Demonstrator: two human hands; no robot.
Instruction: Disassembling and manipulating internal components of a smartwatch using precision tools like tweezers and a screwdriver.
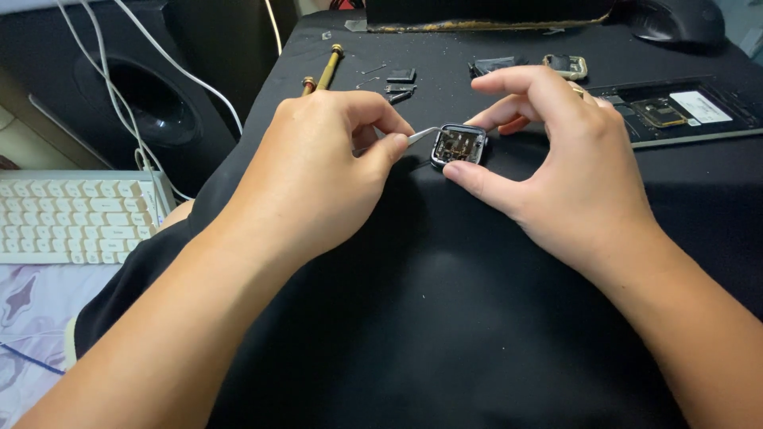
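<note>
While the head camera is looking down, both hands are meeting over a small opened watch case (458,145) lying on the black cloth-covered worktop (445,318). The right hand (572,175) is bracketing the case: its thumb is pressing against the near edge, its bent fingers (509,107) are arching over the far side, and the case is sitting between thumb and fingers, pinched lightly rather than lifted, as far as can be told. The left hand (318,171) is curling nearly closed, its thumb and forefinger squeezing a thin pair of metal tweezers (423,135) whose tip is reaching to the left rim of the case, just beside the right thumb tip.

Beyond the left fingers, two brass-handled screwdrivers (327,70) are lying side by side, pointing away. Just past the gap between the two hands, a few small dark parts (400,76) and thin pins are lying scattered on the cloth. Beyond the right fingers, a small gold-rimmed frame (566,66) is resting near another dark part, and further right a flat dark tray (683,111) is holding a square component. Well off to the left of the left wrist, a pale keyboard (75,214) is sitting beside a black speaker (147,103) with white cables (119,87) trailing over it.
</note>
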